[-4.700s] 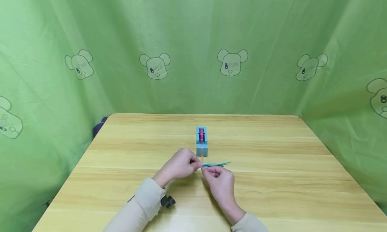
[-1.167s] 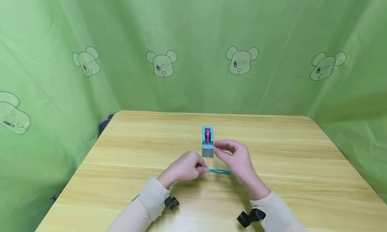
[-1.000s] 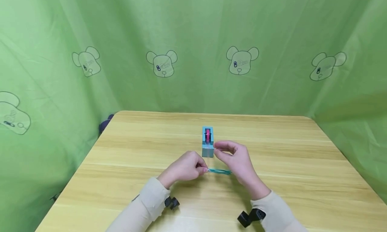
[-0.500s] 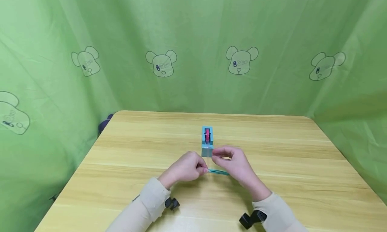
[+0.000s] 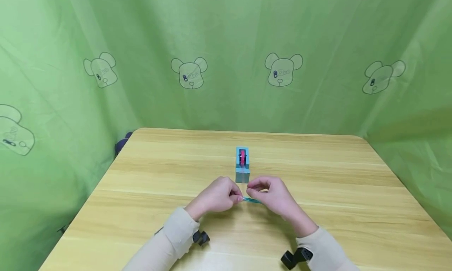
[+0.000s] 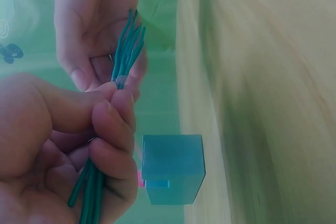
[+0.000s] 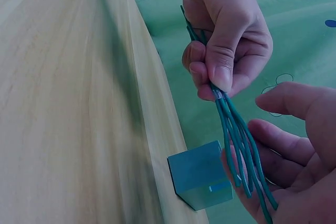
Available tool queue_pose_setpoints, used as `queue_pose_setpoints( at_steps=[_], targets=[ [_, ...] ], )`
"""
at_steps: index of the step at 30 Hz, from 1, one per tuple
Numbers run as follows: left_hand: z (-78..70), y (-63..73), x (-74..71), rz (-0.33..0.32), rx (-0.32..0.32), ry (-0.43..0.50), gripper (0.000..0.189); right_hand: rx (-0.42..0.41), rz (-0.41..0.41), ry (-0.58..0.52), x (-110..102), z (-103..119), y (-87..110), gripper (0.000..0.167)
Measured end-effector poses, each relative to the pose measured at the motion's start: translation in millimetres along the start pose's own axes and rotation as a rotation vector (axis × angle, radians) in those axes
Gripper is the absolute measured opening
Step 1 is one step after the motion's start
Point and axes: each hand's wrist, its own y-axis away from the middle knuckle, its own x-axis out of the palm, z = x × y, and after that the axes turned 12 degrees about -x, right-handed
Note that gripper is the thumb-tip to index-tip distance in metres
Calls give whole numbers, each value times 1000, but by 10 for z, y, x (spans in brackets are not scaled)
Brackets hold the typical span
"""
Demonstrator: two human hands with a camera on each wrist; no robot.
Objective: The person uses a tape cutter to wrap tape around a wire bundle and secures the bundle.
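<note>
In the head view, my left hand (image 5: 217,194) pinches a bundle of thin green wires (image 5: 250,200) between thumb and forefinger. The left wrist view shows their loose ends (image 6: 128,51) fanning out past the fingertips. A clear band of tape (image 7: 218,95) wraps the bundle right at the left thumb. My right hand (image 5: 273,194) hovers beside the wires, fingers curved, thumb and forefinger apart in the right wrist view. Behind both hands stands a blue tape dispenser (image 5: 242,176) with a pink-cored roll (image 5: 242,158). From its front a faint clear strip runs down toward the left fingertips.
The wooden table (image 5: 169,165) spreads around the hands. Green curtain (image 5: 226,98) with bear-head prints hangs on the back and sides. A dark purple object (image 5: 121,143) shows past the table's left edge. Black wrist cameras (image 5: 201,238) hang at both cuffs.
From close to the wires, my right hand rose beside the dispenser, then came down and slightly left toward the wires again. My left hand keeps its pinch on the bundle throughout.
</note>
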Motion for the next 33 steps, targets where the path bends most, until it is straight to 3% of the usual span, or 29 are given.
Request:
queue_pose_setpoints(
  at_steps=[18, 33],
  targets=[
    [-17, 10, 10, -21, -3, 11, 12, 13, 176, -25, 1, -49, 23, 11],
    [2, -2, 15, -28, -6, 20, 11, -44, 92, -46, 94, -118, 35, 6]
  ],
)
